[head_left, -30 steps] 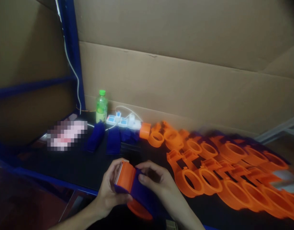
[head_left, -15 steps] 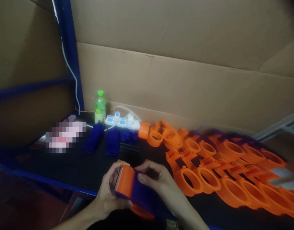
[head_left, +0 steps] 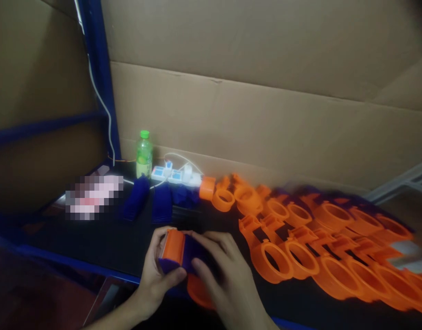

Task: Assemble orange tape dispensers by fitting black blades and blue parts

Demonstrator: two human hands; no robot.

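Observation:
An orange and purple tape dispenser [head_left: 178,254] sits low in the middle of the head view, above the near edge of the black table [head_left: 108,238]. My left hand [head_left: 156,275] grips its left end, thumb along the purple underside. My right hand [head_left: 219,279] lies over its right part, fingers curled on the purple body and hiding most of it. An orange round part [head_left: 197,293] shows under my right hand. Both hands are closed on the dispenser.
Several orange ring-shaped dispenser parts [head_left: 300,238] crowd the table's right half. Purple parts [head_left: 152,199] lie at the back left, beside a white power strip [head_left: 174,175] and a green-capped bottle [head_left: 144,155]. Cardboard walls [head_left: 266,114] and a blue rack post [head_left: 97,78] close the space.
My right hand has slid forward and down over the dispenser, covering more of its purple body. The dispenser has tipped a little flatter and lower. My left hand keeps its grip.

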